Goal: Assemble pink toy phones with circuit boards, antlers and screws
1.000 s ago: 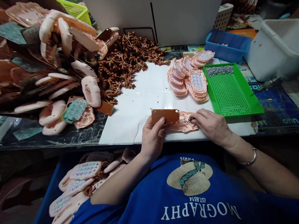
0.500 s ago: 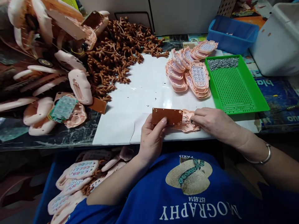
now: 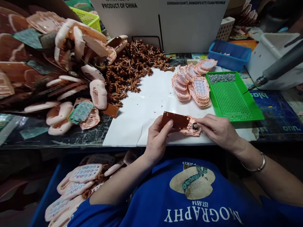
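My left hand pinches a brown circuit board between thumb and fingers, just above the white mat. The board lies over a pink toy phone shell at the mat's front edge. My right hand is closed on the shell's right end, next to a small round black speaker seated in it. Thin wires run between the board and the shell.
A green tray with screws at its far end sits right of the hands. Stacked pink keypad shells lie behind them. Brown rubber parts and loose shells are heaped at left. A blue bin, a white tub and an electric screwdriver stand at right.
Both hands have lifted and tilted the board and shell slightly; the speaker now shows clear of my right fingers. The head view has shifted, bringing a hanging screwdriver into sight at right.
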`<move>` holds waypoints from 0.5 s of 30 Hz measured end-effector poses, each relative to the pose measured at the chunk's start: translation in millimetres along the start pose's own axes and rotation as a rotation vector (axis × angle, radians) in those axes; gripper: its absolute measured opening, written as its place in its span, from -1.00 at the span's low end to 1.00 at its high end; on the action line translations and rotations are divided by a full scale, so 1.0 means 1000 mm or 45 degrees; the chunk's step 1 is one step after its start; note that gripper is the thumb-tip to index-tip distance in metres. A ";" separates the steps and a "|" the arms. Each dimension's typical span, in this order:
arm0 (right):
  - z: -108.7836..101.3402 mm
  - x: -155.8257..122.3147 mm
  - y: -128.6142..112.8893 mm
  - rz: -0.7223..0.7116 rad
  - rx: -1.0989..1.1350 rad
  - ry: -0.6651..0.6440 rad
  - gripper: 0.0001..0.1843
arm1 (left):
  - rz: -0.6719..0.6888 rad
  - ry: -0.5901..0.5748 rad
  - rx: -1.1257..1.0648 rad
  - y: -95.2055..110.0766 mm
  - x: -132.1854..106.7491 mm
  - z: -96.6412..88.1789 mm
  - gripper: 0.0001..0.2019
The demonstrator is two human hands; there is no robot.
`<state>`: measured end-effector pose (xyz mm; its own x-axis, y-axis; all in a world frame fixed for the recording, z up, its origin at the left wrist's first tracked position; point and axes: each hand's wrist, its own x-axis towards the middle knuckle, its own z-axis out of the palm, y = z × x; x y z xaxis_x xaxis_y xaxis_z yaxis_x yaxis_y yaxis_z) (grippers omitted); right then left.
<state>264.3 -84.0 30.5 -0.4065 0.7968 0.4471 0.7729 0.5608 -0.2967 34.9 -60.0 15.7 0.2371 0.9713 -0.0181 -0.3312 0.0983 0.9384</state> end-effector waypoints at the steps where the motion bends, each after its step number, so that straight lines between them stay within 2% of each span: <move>1: -0.001 0.002 -0.006 -0.012 -0.003 0.075 -0.78 | 0.008 -0.013 0.030 0.001 0.000 0.000 -0.78; 3: 0.000 0.006 -0.019 -0.063 -0.031 0.175 -0.67 | 0.011 -0.043 0.071 0.003 0.000 0.003 -0.77; 6: 0.007 0.013 -0.035 -0.104 -0.115 0.185 -0.35 | 0.070 -0.076 0.168 0.008 -0.002 0.009 -0.76; 8: 0.014 0.016 -0.039 -0.078 -0.146 0.197 -0.27 | 0.161 -0.115 0.283 0.012 -0.004 0.015 -0.76; 10: 0.018 0.016 -0.038 -0.041 -0.146 0.228 -0.34 | 0.250 -0.212 0.359 0.013 -0.005 0.018 -0.74; 13: 0.019 0.012 -0.032 0.021 -0.097 0.300 -0.67 | 0.304 -0.406 0.367 0.008 -0.004 0.019 -0.68; 15: 0.019 0.009 -0.026 0.092 -0.053 0.370 -0.85 | 0.315 -0.421 0.408 0.002 0.001 0.017 -0.69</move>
<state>231.0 -87.3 26.1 -0.1981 0.7330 0.6507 0.8164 0.4908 -0.3043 50.0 -62.4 23.0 0.4803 0.8317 0.2787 -0.1301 -0.2466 0.9603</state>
